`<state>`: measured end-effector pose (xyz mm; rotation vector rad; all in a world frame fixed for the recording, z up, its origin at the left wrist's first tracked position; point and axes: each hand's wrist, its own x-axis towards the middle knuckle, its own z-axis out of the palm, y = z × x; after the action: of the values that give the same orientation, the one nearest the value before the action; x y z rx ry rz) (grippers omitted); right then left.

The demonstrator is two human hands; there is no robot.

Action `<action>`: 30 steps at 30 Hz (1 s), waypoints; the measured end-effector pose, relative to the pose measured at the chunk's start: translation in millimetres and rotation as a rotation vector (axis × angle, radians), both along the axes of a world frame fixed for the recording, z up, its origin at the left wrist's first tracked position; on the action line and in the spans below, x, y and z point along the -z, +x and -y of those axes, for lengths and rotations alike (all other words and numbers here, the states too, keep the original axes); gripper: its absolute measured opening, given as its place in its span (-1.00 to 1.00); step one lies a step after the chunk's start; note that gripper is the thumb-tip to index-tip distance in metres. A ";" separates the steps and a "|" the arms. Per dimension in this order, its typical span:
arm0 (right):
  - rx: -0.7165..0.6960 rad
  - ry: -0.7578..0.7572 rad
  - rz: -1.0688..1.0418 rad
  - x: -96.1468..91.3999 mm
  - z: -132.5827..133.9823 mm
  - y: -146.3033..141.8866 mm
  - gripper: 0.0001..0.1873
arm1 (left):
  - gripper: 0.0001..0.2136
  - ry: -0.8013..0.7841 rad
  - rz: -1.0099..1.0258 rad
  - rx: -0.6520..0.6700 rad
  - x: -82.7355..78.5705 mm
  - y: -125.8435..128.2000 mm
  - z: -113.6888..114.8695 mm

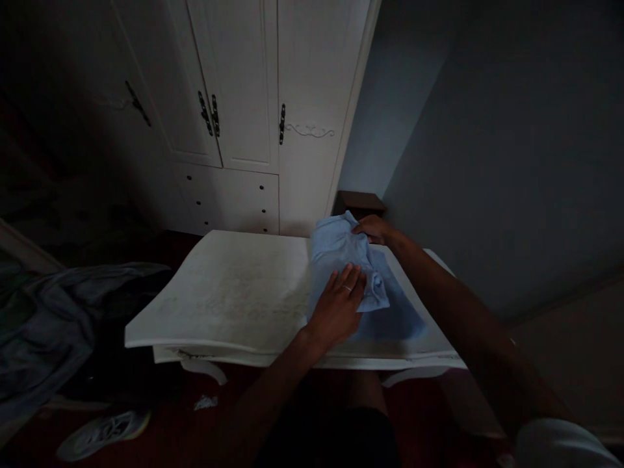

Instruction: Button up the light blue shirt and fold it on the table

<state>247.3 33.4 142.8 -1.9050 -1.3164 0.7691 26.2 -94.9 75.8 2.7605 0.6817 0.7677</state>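
A light blue garment (336,247), partly folded over itself, lies toward the right side of a white table (234,286). One layer of it spreads out flat and darker toward the table's near right edge; the exact kind of garment cannot be made out. My left hand (344,299), with a ring on one finger, rests palm down on the cloth, fingers stretched out. At the garment's far right edge, my right hand (374,229) has its fingers closed on the fabric. Part of the right fingertips is hidden by the cloth.
A white wardrobe (238,84) with dark handles stands behind the table. Beyond the table's far right is a small brown cabinet (361,200). Grey cloth (43,325) hangs at the left. A shoe (104,434) sits on the red floor; a grey wall (511,162) rises at right.
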 end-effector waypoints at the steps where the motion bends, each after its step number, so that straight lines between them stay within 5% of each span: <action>1: 0.018 -0.023 -0.047 3.3 5.7 11.0 -0.79 | -0.39 0.015 -0.043 0.023 -0.5 6.3 0.5; 13: 0.178 -0.109 -0.327 45.2 50.6 100.6 -0.80 | -0.42 0.080 -0.354 0.067 -8.2 76.1 30.3; 23: 0.244 -0.178 -0.298 91.4 64.5 126.7 -0.75 | -0.44 -0.055 -0.394 -0.023 26.5 124.0 51.8; 30: 0.242 -0.102 -0.168 114.6 64.6 136.5 -0.82 | -0.29 -0.023 -0.382 -0.064 39.5 128.3 61.6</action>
<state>383.9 -31.2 28.1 -1.9868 -0.9402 0.8636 154.5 -156.4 36.3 2.9023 0.8424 0.2369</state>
